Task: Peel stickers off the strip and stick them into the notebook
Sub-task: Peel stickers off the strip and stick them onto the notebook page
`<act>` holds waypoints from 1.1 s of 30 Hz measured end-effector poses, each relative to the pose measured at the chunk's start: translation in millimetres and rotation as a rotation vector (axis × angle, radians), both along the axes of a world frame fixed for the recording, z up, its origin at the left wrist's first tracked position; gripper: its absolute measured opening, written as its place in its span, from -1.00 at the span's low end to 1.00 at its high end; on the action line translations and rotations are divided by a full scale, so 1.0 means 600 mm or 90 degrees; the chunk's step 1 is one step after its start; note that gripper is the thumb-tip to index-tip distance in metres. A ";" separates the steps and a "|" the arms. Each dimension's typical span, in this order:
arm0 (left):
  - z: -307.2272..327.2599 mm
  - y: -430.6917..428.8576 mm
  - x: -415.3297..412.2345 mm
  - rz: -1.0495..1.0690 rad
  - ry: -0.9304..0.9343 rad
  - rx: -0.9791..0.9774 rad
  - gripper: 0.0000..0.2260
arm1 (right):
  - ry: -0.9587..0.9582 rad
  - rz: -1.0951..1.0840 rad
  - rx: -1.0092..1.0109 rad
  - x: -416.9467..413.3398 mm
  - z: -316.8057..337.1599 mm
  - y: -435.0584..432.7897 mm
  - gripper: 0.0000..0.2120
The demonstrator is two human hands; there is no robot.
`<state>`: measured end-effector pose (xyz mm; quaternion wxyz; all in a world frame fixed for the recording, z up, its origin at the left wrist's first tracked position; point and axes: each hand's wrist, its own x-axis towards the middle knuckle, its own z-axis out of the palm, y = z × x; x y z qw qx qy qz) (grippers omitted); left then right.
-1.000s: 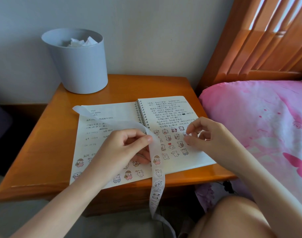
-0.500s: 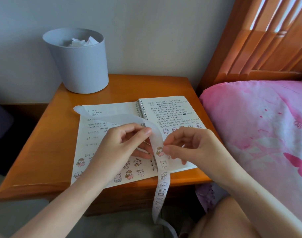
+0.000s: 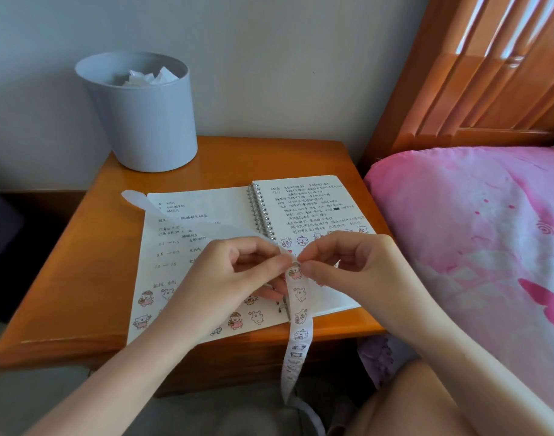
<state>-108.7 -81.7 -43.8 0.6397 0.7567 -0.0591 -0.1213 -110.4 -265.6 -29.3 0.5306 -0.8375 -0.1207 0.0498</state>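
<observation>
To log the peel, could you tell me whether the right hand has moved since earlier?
Yes: the right hand moved left across the notebook toward its spiral, onto the sticker strip.

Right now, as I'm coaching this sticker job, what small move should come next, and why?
Probably draw the right hand away to peel the top sticker free. Its thumb and forefinger appear to pinch that sticker's edge, while the left hand pinches the strip right beside it, above the open notebook.

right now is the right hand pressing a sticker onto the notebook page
No, the right hand pinches at a sticker on the strip, which the left hand holds above the notebook.
</observation>
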 end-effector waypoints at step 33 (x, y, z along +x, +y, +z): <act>-0.005 -0.001 -0.001 0.025 0.039 0.006 -0.89 | 0.151 -0.042 -0.126 0.035 0.030 -0.068 -0.93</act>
